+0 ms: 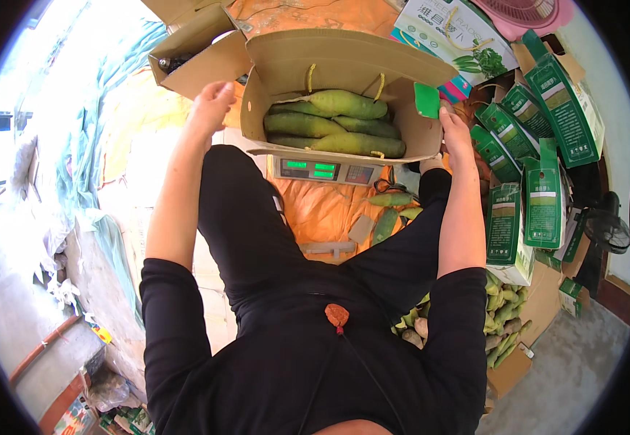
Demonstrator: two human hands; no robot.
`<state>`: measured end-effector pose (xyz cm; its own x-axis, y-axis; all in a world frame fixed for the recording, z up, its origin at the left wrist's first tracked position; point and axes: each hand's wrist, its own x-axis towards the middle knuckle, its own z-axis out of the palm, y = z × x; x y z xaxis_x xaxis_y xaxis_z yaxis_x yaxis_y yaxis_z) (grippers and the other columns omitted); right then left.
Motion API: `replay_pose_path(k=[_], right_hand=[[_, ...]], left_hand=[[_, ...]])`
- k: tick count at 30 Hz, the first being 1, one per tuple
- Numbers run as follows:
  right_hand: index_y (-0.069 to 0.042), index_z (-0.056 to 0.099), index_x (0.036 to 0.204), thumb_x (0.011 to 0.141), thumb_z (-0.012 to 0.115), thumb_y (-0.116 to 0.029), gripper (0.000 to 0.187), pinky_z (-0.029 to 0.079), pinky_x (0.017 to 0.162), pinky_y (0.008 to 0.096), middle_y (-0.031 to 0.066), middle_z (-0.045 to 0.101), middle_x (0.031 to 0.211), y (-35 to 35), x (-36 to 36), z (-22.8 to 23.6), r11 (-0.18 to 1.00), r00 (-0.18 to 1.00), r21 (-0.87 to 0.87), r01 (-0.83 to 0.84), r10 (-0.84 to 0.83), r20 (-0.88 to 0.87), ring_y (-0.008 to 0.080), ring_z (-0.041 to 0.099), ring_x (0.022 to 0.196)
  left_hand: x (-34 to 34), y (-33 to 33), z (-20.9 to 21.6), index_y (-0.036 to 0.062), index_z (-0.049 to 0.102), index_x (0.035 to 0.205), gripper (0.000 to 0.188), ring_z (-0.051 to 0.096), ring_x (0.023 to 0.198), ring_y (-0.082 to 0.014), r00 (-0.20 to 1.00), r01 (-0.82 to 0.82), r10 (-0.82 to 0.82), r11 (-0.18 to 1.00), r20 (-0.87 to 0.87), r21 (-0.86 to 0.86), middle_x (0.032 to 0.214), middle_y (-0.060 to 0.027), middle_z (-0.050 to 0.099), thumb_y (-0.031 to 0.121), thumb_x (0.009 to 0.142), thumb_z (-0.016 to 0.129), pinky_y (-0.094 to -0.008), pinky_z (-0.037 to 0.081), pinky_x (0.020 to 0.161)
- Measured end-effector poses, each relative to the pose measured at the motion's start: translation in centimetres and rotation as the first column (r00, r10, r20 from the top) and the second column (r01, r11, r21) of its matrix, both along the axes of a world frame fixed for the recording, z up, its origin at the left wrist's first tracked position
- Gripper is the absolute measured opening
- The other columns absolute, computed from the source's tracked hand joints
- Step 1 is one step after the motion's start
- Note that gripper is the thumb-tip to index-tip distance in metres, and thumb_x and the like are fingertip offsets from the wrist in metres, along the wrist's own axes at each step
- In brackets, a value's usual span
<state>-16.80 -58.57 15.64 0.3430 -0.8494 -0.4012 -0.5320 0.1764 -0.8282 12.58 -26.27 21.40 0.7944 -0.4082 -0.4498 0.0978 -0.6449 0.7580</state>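
Observation:
An open cardboard box (344,54) sits on a digital scale (322,172) in front of me, several long green radishes (347,104) lying side by side in it. Yellow cord loops (311,78) hang from its far inner wall. My right hand (456,134) grips the box's right side, just below a green tab (426,100). Left of the box, my left hand (213,109) is raised in the air with loosely bent fingers and nothing in it. It appears apart from the cardboard.
Several green printed cartons (545,203) stand at the right, beside a small black fan (608,222). Loose radishes (391,199) lie on the orange sheet (307,210) between my legs; more are piled (503,308) at my right. Another open carton (202,65) stands at the far left.

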Motion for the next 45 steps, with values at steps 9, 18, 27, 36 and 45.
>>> replay_pose_path(k=[9,18,27,36,45], right_hand=[[0.0,0.059,0.113,0.089,0.051,-0.043,0.049,0.041,0.083,0.0309,0.0123,0.062,0.106,-1.3,0.6,-2.0,0.996,0.998,0.08,-0.047,0.045,0.037,0.0173,0.055,0.095],[-0.002,0.06,0.109,0.092,0.049,-0.036,0.04,0.041,0.076,0.0284,0.0049,0.062,0.09,-0.7,1.4,-0.7,0.985,0.984,0.05,-0.163,0.159,0.076,0.0131,0.054,0.082],[-0.001,0.051,0.119,0.092,0.051,-0.02,0.033,0.045,0.071,0.0285,0.0046,0.061,0.098,0.8,3.0,1.4,0.992,0.961,0.066,-0.106,0.085,0.262,0.0147,0.058,0.081],[-0.009,0.051,0.121,0.093,0.05,-0.023,0.031,0.045,0.063,0.0245,0.0028,0.062,0.098,2.5,5.9,4.4,0.96,0.932,0.145,-0.24,0.186,0.31,0.0107,0.06,0.082],[-0.011,0.052,0.118,0.094,0.047,-0.035,0.034,0.047,0.066,0.0253,0.0011,0.062,0.093,9.4,15.6,8.0,0.812,0.795,0.12,-0.572,0.512,0.327,0.01,0.059,0.08]], left_hand=[[2.0,-2.5,-3.1,0.0116,0.054,0.11,0.032,0.054,0.093,-0.018,0.946,0.205,-0.173,0.974,-0.273,0.093,0.095,-0.0024,0.058,0.037,0.09,0.051,-0.044,0.044,0.082],[2.1,-3.0,-5.9,-0.0006,0.065,0.092,0.02,0.051,0.067,-0.0128,0.999,0.021,-0.021,1.0,-0.043,0.006,0.072,-0.0036,0.058,0.017,0.083,0.061,-0.0294,0.041,0.063],[3.0,-2.4,-6.6,-0.0037,0.063,0.1,0.026,0.062,0.078,-0.022,0.972,-0.201,0.164,0.95,-0.167,-0.237,0.084,-0.0149,0.065,0.013,0.08,0.061,-0.0343,0.047,0.072],[6.2,0.9,0.3,-0.0025,0.067,0.092,0.022,0.048,0.063,-0.0125,0.975,-0.22,0.208,0.934,-0.073,-0.282,0.073,-0.0036,0.058,0.014,0.078,0.068,-0.0279,0.039,0.059],[8.1,14.3,-0.5,0.001,0.064,0.08,0.014,0.046,0.065,-0.0109,0.916,-0.4,0.391,0.876,-0.088,-0.271,0.068,-0.0014,0.053,0.015,0.081,0.064,-0.0266,0.037,0.06]])
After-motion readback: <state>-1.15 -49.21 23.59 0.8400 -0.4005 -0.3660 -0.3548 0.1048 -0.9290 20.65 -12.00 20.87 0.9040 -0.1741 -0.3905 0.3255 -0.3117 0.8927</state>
